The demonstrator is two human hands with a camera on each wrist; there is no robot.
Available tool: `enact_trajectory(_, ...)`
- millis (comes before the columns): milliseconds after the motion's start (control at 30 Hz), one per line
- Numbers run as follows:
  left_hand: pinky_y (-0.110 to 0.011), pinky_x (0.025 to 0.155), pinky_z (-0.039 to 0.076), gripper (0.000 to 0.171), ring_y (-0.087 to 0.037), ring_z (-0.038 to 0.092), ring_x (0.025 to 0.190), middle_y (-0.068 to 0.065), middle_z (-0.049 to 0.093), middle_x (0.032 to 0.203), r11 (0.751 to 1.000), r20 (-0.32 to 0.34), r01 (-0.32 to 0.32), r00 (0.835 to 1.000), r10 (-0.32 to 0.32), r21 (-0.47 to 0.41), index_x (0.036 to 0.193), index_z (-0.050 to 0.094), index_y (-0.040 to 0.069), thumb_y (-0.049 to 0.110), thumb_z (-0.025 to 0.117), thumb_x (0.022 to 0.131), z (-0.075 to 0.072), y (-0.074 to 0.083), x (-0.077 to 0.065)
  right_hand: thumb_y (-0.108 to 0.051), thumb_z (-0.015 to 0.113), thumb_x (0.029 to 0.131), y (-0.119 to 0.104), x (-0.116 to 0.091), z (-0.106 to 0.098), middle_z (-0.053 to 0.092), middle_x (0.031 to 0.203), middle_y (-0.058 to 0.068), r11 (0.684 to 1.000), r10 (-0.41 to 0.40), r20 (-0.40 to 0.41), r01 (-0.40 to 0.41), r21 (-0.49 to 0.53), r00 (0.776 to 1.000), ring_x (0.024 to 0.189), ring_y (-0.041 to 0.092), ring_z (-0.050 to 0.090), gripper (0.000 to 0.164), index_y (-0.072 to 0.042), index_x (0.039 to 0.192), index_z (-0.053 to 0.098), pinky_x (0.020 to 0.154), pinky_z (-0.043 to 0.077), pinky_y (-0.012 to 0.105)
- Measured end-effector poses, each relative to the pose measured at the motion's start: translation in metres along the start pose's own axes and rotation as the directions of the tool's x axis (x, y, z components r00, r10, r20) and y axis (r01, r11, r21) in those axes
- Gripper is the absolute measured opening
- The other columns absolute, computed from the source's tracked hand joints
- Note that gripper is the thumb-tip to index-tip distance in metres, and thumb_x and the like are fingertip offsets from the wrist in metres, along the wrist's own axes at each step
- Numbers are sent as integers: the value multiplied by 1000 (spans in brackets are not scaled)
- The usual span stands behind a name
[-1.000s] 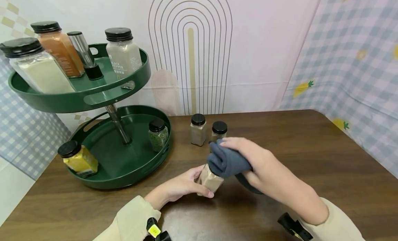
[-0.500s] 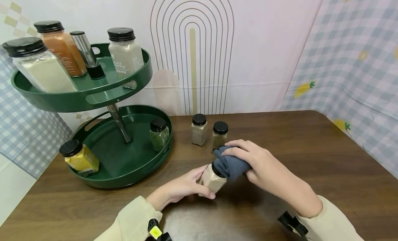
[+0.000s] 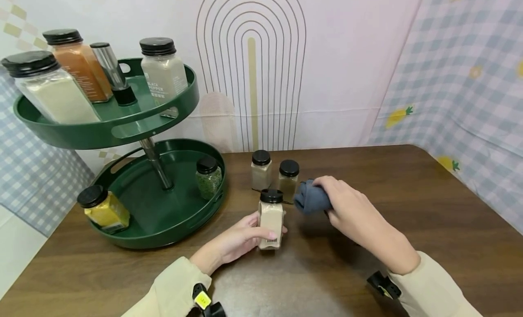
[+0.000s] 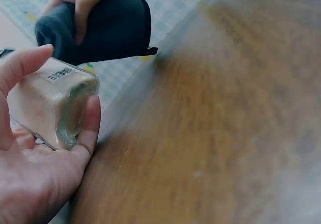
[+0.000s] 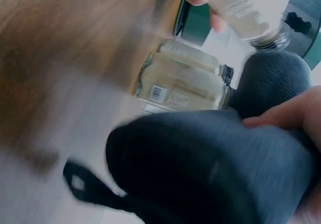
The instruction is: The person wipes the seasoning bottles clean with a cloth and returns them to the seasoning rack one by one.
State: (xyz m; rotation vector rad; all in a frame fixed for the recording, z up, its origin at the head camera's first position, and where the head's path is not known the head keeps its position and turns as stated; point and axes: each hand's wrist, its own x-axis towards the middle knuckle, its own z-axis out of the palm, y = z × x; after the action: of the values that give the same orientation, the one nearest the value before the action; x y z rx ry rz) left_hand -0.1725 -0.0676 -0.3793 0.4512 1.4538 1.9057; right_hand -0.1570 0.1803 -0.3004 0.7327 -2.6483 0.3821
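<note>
My left hand (image 3: 241, 237) grips a small square spice jar (image 3: 270, 226) of beige powder with a black lid, held upright above the table. The thumb lies across the jar's front. In the left wrist view the jar's clear base and a barcode face the camera. To the right, my right hand (image 3: 353, 210) holds a bunched dark grey-blue cloth (image 3: 312, 196), apart from the jar. A hanging loop (image 5: 85, 186) on the cloth shows in the right wrist view. Just behind the held jar stand two similar jars, one pale (image 3: 261, 171) and one darker (image 3: 288, 178).
A green two-tier round stand (image 3: 163, 237) occupies the left. Its lower tray bears a yellow jar (image 3: 107, 210) and a green herb jar (image 3: 209, 180). Larger jars and a metal-and-black cylinder (image 3: 112, 71) are on the upper tray. A patterned cloth wall (image 3: 327, 71) rises behind the table.
The cloth has come off the jar's lid and shifted right with my right hand. My left hand has turned the jar from tilted to upright, baring its black lid.
</note>
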Motion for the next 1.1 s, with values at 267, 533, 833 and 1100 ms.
enact_trajectory(267,-31,88,47,56,-17,58,106,-10,61,115,999,-45,2,999,-3,-44,136,36,3,8,59,85,1,0,8,6,71,71,-23,14,-2,63,114,8,978,-103,-325,156,141,940,104,25,62,46,-9,114,61,86,50,42)
enact_trajectory(533,-30,84,48,54,-15,58,100,-4,55,113,990,-46,-97,995,92,-105,135,38,10,0,49,83,-5,-3,3,11,61,69,-54,43,4,54,129,9,963,-260,-47,262,56,965,107,28,60,60,-17,123,58,76,52,40)
enact_trajectory(833,-29,83,48,57,-14,57,98,-2,58,107,992,-34,-72,997,69,-102,135,36,7,1,48,80,-6,-1,1,16,53,69,-55,42,-1,56,117,6,962,-257,12,255,97,966,96,23,61,53,-16,109,64,78,51,35)
enact_trajectory(1100,-30,79,50,54,-15,60,94,-4,62,99,983,-64,-77,996,67,-164,130,37,7,-2,48,77,-9,-2,0,15,53,70,-32,42,-5,59,102,2,985,-171,201,160,67,965,74,17,58,45,-16,101,65,64,46,29)
